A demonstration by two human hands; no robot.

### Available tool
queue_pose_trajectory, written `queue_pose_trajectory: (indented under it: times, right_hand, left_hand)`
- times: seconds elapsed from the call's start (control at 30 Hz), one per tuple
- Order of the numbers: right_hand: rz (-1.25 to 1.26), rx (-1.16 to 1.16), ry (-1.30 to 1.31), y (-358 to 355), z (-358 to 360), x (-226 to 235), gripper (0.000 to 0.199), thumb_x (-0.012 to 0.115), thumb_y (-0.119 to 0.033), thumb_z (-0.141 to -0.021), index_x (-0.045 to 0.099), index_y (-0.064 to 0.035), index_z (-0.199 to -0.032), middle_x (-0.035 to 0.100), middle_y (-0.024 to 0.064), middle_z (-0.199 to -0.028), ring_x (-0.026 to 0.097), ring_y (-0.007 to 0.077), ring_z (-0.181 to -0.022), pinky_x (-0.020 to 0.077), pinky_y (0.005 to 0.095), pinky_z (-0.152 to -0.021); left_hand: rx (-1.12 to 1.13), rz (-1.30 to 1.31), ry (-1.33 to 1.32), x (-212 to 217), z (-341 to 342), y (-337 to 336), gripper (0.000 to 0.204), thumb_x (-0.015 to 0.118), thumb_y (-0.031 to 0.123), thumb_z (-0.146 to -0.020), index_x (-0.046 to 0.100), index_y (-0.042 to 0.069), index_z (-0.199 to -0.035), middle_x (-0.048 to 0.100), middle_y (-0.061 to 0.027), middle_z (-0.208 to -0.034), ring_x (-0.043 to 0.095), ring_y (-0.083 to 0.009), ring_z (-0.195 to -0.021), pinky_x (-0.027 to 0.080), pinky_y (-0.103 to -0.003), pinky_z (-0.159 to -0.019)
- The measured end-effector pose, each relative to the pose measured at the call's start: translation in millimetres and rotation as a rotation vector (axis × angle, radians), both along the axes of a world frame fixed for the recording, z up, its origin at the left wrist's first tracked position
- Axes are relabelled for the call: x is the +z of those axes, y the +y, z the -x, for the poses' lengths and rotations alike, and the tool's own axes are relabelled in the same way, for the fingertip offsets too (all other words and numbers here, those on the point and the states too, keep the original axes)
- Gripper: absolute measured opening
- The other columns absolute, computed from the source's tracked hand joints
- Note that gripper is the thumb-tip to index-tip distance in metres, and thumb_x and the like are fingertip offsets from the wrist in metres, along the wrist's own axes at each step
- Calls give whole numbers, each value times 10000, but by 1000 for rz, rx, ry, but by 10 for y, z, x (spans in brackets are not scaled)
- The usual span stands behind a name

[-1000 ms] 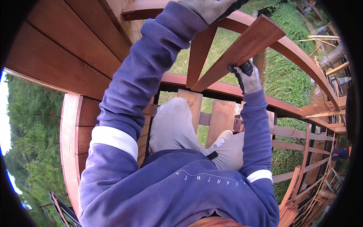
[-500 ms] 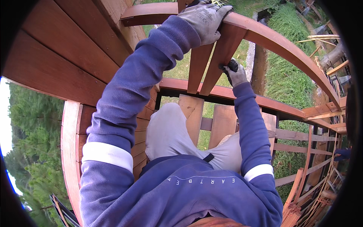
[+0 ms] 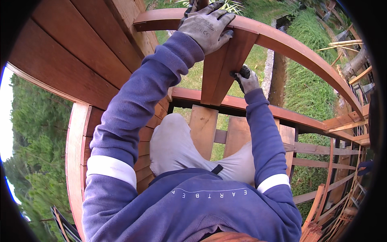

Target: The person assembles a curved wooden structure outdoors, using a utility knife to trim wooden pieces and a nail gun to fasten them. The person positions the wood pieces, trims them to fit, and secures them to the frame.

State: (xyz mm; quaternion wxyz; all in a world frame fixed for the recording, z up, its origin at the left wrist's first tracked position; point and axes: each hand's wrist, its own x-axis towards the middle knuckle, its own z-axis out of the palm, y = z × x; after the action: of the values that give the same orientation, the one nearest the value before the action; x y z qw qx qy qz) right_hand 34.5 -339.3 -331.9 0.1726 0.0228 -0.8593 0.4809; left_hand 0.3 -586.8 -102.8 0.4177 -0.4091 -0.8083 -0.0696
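Observation:
My left hand (image 3: 207, 29), in a grey glove with dark fingertips, lies over the curved wooden top rail (image 3: 294, 42) with its fingers spread. Its thumb rests by the top of two reddish-brown slats. The left slat (image 3: 213, 66) and the right slat (image 3: 233, 60) stand side by side between that rail and the lower rail (image 3: 266, 107), their edges meeting. My right hand (image 3: 248, 80), gloved too, is closed at the right slat's right edge, about halfway down. Its dark fingertips press on the wood; the far side of the grip is hidden.
Dark plank cladding (image 3: 72, 48) rises on the left. Below my knees, loose-spaced floor boards (image 3: 203, 129) show gaps with grass beneath. A ditch (image 3: 278, 76) and grass bank lie beyond the rail. Timber framing (image 3: 318, 149) and stacked lumber stand at right.
The right slat has shifted left at its lower end, closing the gap to the left slat. My right hand has moved slightly left with it, and my left hand has slid left along the rail.

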Motion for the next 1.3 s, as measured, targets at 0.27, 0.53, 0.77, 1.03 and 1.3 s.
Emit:
queue_pose_trajectory:
  times: [0.27, 0.53, 0.77, 1.03, 1.3]
  right_hand:
    - [-173, -103, -7, -82, -78, 120, 408, 682, -209, -855, 579, -51, -1217, 642, 178, -1098, 622, 317, -1033, 496, 396, -910]
    - [-143, 29, 0, -38, -54, 95, 367, 653, -213, -890, 574, -54, -1211, 639, 150, -1098, 626, 297, -1018, 497, 383, -911]
    - [38, -10, -41, -58, -32, 27, 345, 688, -199, -860, 615, -54, -1164, 665, 150, -1046, 648, 286, -989, 513, 383, -887]
    - [-186, -45, 15, -33, -52, 16, 386, 693, -234, -860, 605, -75, -1201, 627, 160, -1120, 606, 307, -1048, 487, 385, -928]
    - [-310, -2, 42, -80, -76, 45, 419, 628, -260, -906, 551, -38, -1253, 592, 152, -1174, 586, 312, -1076, 453, 391, -963]
  left_hand:
    - [-197, -216, -50, -452, 270, 82, 518, 689, 325, -811, 553, 214, -1298, 570, -42, -1276, 493, -237, -1248, 414, -399, -1059]
    - [-401, -267, -113, -363, 211, 66, 557, 707, 156, -730, 566, 104, -1266, 585, -130, -1247, 515, -344, -1203, 427, -467, -1024]
    - [-385, -269, -109, -332, 164, 62, 557, 713, 143, -719, 576, 105, -1258, 587, -123, -1236, 516, -339, -1202, 433, -462, -1021]
    - [-389, -287, -96, -344, 172, 72, 547, 712, 145, -723, 574, 108, -1252, 590, -117, -1224, 520, -334, -1195, 435, -464, -1016]
    - [-386, -316, -78, -373, 164, 114, 543, 712, 149, -712, 583, 128, -1239, 590, -113, -1211, 533, -333, -1175, 443, -466, -1004]
